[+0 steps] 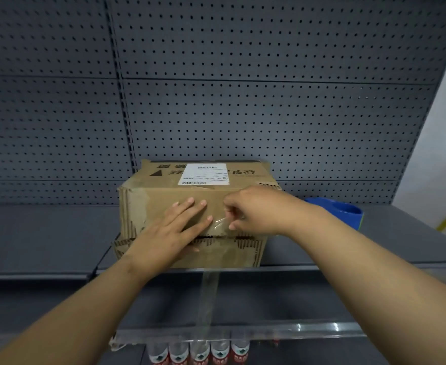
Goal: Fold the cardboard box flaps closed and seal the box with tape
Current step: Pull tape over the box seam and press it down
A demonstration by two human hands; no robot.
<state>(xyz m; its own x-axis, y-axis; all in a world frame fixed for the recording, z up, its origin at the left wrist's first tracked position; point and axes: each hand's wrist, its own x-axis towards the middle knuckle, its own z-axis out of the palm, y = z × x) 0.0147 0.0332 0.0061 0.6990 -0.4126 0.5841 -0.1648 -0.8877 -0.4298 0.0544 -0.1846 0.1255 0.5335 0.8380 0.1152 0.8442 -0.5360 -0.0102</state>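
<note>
A worn brown cardboard box (148, 201) stands on a grey shelf, its flaps folded down and a white shipping label (204, 174) on the far flap. My left hand (171, 233) lies flat on the near flap with fingers spread, pressing it down. My right hand (253, 210) pinches the end of a clear tape strip (220, 222) on the box top, just right of my left fingertips. The strip runs down over the box front and hangs below the shelf edge (208, 299).
The grey shelf (45, 233) backs onto a dark pegboard wall (243, 101). A blue tape dispenser (343, 210) sits on the shelf to the right of the box. Bottles with red labels (199, 354) stand on the shelf below.
</note>
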